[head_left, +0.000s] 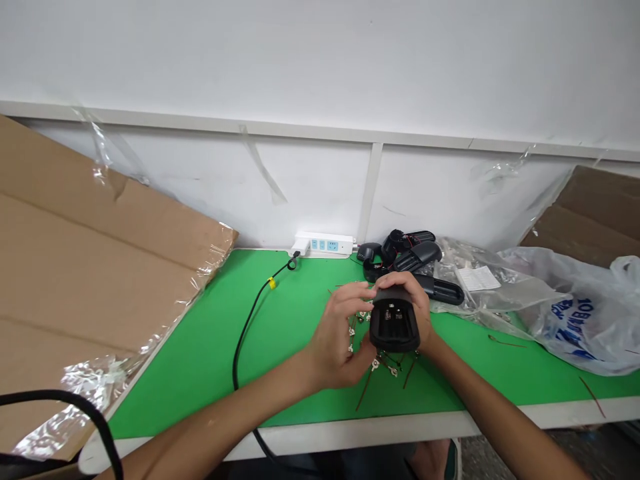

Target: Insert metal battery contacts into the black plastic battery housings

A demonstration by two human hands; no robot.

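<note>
A hollow black plastic housing [395, 323] is held up over the green mat, its open end facing me. Small metal contacts show inside it. My right hand [417, 303] wraps around its top and right side. On its left side, my left hand [345, 330] has the thumb low on the housing and the curved fingertips at its upper edge. Beneath and behind the housing lie several small metal terminals [375, 364] with thin dark red wires [364, 392], partly hidden by the hands.
Several black plastic parts [420, 257] are piled behind my right hand. Clear plastic bags [575, 313] lie at the right. A white power strip [327, 245] stands by the wall, with a black cable [245, 327] crossing the green mat [200, 373]. Cardboard [100, 267] leans at left.
</note>
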